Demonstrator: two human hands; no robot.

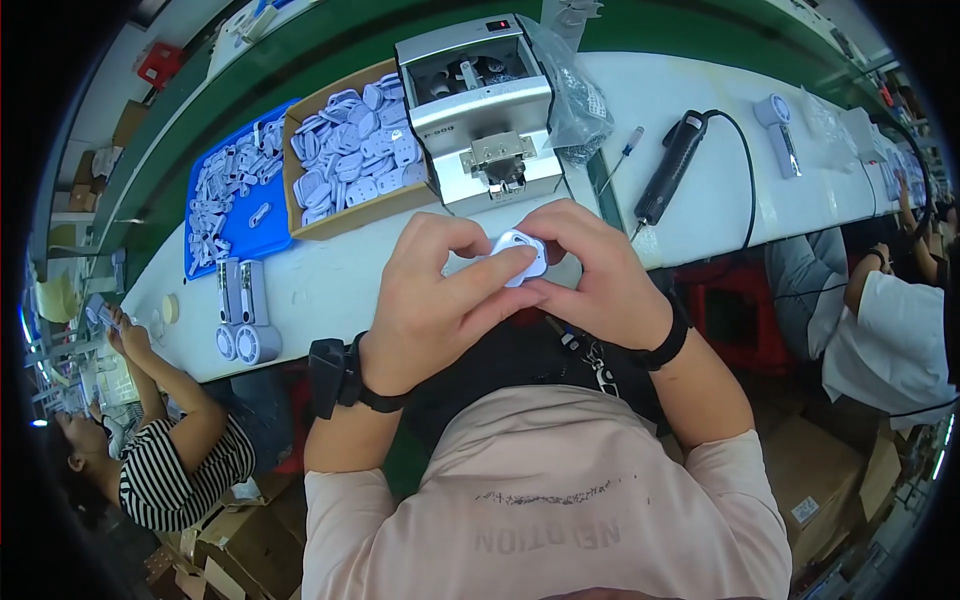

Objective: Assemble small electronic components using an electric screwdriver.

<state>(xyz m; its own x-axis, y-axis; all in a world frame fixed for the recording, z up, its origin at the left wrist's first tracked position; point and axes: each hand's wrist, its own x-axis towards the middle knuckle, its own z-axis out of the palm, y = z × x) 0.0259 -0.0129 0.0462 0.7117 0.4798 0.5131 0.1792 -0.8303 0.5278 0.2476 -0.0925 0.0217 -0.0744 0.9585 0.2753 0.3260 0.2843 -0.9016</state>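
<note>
Between my two hands, over the front edge of the table, is a small pale lavender plastic part [525, 266] with rounded corners and a dark opening. My left hand [425, 300] pinches it with thumb and forefinger, the thumb lying over its face. On the other side, my right hand [598, 268] grips its edge with fingertips and thumb. Just beyond the hands stands a silver and black screw feeder [495, 120]. Left of that machine, a cardboard box [362, 222] holds a heap of similar lavender parts.
A blue tray [262, 236] of small lavender pieces lies left of the box, with lavender handheld fans [243, 300] before it. To the right are a small screwdriver [627, 150], a black corded electric screwdriver [672, 168] and another fan [780, 140]. Co-workers sit on both sides.
</note>
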